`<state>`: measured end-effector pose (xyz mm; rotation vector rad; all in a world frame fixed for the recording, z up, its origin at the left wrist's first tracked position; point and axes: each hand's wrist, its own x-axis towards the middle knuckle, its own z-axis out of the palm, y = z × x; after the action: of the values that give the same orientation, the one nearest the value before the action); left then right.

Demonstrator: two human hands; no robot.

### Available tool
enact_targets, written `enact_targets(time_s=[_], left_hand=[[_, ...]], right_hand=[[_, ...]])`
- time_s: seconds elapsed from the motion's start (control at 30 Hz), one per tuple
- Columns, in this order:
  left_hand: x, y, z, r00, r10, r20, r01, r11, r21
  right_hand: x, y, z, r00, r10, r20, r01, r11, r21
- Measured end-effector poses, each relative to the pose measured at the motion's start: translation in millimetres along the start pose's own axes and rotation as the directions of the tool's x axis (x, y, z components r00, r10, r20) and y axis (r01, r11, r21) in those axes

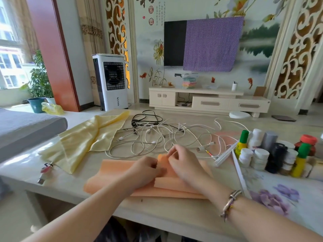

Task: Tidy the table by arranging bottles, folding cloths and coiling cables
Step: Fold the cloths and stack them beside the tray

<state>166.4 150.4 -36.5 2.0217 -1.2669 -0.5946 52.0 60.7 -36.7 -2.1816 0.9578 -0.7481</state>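
both hands on the orange cloth at the table's near edge; left hand and right hand each pinch a fold, fingertips blurred. cloth underside hidden by wrists. white cables tangled just behind, yellow cloth far left, bottles clustered right, partly cut off at frame edge. bare tabletop near left corner.

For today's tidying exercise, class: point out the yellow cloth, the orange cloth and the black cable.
yellow cloth (82,142), head view, middle of its crumpled spread.
orange cloth (115,169), head view, flat left part.
black cable (146,117), head view, its looped bundle.
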Motion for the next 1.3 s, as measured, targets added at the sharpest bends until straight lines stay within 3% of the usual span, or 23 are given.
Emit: enact_targets(time_s=[0.1,0.27,0.4,0.47,0.57,0.8,0.9,1.0,1.03,1.1,1.17,1.3], left_hand=[[1,-3,0,0.998,0.035,-0.058,-0.031,0.997,0.065],[5,-13,-13,0.981,0.034,-0.189,0.002,0.982,0.187],[0,-46,-49,0.93,-0.022,-0.368,0.189,0.885,0.425],[-4,-63,-66,0.901,-0.144,-0.409,0.352,0.795,0.494],[-11,-82,-83,0.862,-0.334,-0.38,0.494,0.718,0.49],[-16,-70,-90,0.864,-0.417,-0.282,0.501,0.764,0.406],[-21,-60,-88,0.866,-0.447,-0.225,0.497,0.821,0.282],[-26,-46,-92,0.883,-0.433,-0.18,0.423,0.901,-0.093],[-28,-38,-95,0.894,-0.421,-0.153,0.364,0.882,-0.3],[-32,-19,-99,0.924,-0.379,-0.053,0.261,0.725,-0.637],[-35,3,-96,0.961,-0.27,0.054,0.222,0.645,-0.731],[-32,37,-60,0.984,-0.118,0.131,0.177,0.668,-0.723]], right_hand=[[-11,2,14,0.982,-0.168,0.082,0.178,0.975,-0.13],[-21,9,25,0.952,-0.255,0.167,0.3,0.883,-0.361],[-22,11,27,0.94,-0.291,0.178,0.339,0.856,-0.392],[-20,12,29,0.937,-0.294,0.187,0.347,0.838,-0.422],[-20,14,31,0.936,-0.25,0.248,0.341,0.822,-0.456],[-21,14,25,0.898,-0.131,0.419,0.364,0.755,-0.546],[-22,15,22,0.888,-0.111,0.446,0.372,0.744,-0.556],[-23,14,21,0.886,-0.106,0.451,0.374,0.738,-0.562],[-24,13,21,0.886,-0.109,0.45,0.374,0.743,-0.556],[-26,13,19,0.883,-0.125,0.453,0.38,0.758,-0.53],[-28,12,18,0.881,-0.168,0.442,0.398,0.767,-0.502],[-36,6,10,0.887,-0.297,0.352,0.443,0.764,-0.47]])
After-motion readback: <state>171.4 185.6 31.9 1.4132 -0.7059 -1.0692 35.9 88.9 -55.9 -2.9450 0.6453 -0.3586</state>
